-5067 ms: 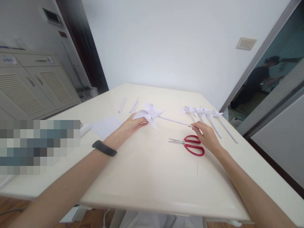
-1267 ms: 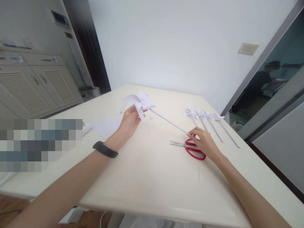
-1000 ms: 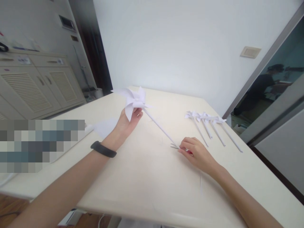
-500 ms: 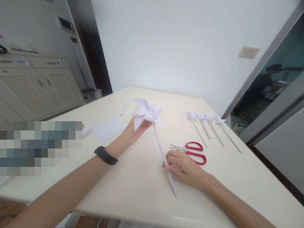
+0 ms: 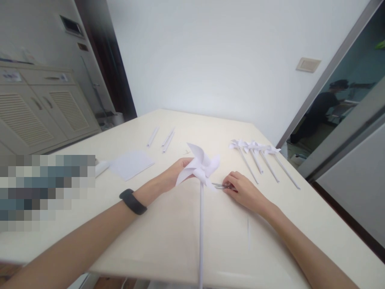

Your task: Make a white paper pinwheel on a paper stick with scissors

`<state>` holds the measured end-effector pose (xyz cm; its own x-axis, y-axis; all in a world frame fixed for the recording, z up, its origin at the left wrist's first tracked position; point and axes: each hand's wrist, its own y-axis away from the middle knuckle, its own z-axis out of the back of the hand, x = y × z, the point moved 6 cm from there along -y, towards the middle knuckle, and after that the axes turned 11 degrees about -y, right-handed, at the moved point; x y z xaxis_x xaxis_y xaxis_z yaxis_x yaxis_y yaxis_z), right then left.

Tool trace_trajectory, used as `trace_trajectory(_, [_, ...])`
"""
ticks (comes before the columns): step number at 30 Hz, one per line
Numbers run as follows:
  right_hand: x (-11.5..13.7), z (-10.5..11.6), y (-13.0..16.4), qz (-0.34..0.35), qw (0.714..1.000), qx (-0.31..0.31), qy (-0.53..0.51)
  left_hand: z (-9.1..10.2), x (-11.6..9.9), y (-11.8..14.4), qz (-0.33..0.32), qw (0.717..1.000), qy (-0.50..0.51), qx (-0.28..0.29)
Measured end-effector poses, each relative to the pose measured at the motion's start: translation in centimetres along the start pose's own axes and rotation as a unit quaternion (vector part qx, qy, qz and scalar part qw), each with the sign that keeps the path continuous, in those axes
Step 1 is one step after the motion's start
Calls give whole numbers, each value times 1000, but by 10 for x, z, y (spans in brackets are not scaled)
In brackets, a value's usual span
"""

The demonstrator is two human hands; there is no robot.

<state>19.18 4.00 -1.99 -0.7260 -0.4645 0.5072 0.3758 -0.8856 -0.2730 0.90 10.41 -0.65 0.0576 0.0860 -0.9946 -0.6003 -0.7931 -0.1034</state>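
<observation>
Now holding white paper pinwheel [image 5: 201, 167] by its head in left hand [image 5: 177, 172], stick pointing toward six o'clock; resting right hand [image 5: 243, 190], fingers curled, over scissors [image 5: 220, 186] at three o'clock, blades poking out.

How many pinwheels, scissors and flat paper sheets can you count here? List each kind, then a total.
pinwheels: 5, one in the left hand, four in a row
scissors: 1, under the right hand
sheets: 1
Total: 7

Matt white paper pinwheel [image 5: 201, 166]; glossy smooth cream table [image 5: 168, 237].
</observation>
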Motion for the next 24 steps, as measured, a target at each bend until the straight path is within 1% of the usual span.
trace_trajectory(3, [4, -2, 0, 2, 1000, 6, -1, -4, 8, -1, 27, 999, -7, 24])
trace_trajectory(7, [6, -2, 1, 4, 1000, 3, -10, -9, 11, 1, 49, 997, -18, 52])
trace_trajectory(10, [10, 1, 1, 6, 999, -13, -30, -13, 13, 3, 62, 995, -30, 77])
trace_trajectory(13, [20, 5, 0, 16, 997, -38, -61, -18, 18, 4, 68, 991, -42, 108])
trace_trajectory(16, [34, 13, 2, 38, 992, -88, -82, -25, 20, 6, 68, 986, -53, 142])
trace_trajectory(20, [55, 29, 14, 84, 969, -216, -81, -35, 17, 10, 63, 978, -61, 188])
trace_trajectory(22, [68, 34, 23, 129, 954, -262, -67, -37, 15, 12, 62, 976, -64, 201])
trace_trajectory(24, [86, 33, 31, 200, 936, -287, -29, -38, 15, 12, 61, 975, -65, 206])
